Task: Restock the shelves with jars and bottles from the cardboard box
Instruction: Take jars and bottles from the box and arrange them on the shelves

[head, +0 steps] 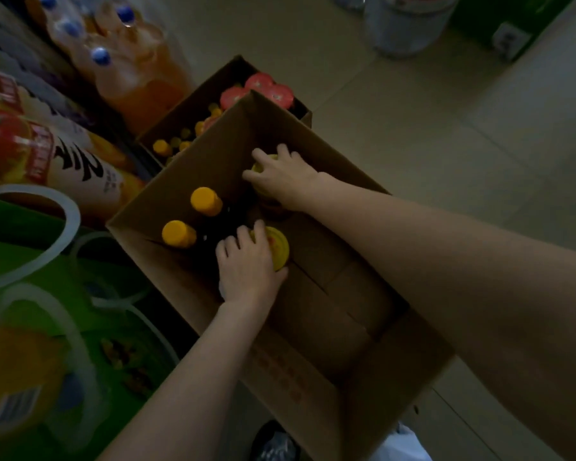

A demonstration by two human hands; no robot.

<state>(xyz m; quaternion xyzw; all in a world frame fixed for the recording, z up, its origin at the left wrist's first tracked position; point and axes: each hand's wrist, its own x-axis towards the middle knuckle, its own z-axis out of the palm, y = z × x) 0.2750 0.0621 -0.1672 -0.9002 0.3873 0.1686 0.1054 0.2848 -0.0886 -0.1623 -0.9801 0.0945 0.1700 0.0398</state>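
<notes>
Along the left edge, shelf stock lies blurred and close: green tubs with pale rims [30, 247], a labelled bottle [64, 161] and a shrink-wrapped pack of blue-capped bottles [113, 54], so any lift toward the shelves will probably have to clear them. Next comes the open cardboard box [313, 327] on the floor, its tall left wall [140, 211] standing between the goods inside and the shelf side. Against that wall two dark bottles with orange caps [193, 214] stand upright, untouched, probably left for a later trip. Just right of them the left hand [246, 264] curls its fingers over the yellow lid [278, 247] of a jar, gripping it from above; a top grip suits a deep box where the sides are hard to reach. Farther right and deeper in, the right hand [280, 178] closes its fingers over a second yellow-lidded jar [263, 164] near the far corner, apparently so that both come out together. The near half of the box looks bare, giving the forearms room, and straight up seems the open way out. Behind sits a second box [226, 111] of red-lidded jars and small yellow caps; to the right lies open tiled floor [446, 144].
</notes>
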